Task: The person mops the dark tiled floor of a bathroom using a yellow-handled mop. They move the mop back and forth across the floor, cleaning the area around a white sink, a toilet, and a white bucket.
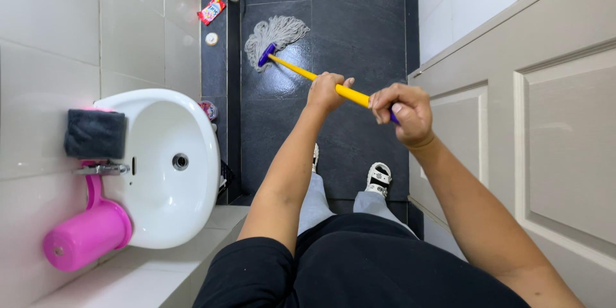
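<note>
I look down at a dark tiled bathroom floor. A mop with a yellow handle runs from my hands to its purple socket and grey string head, which lies on the floor near the far left wall. My left hand grips the handle lower down, and my right hand is closed around the handle's purple top end. My feet in white sandals stand on the floor below the hands.
A white washbasin juts from the left tiled wall, with a dark sponge by the tap and a pink plastic jug on its rim. A red packet lies on the floor at the far left. A beige panelled door is at right.
</note>
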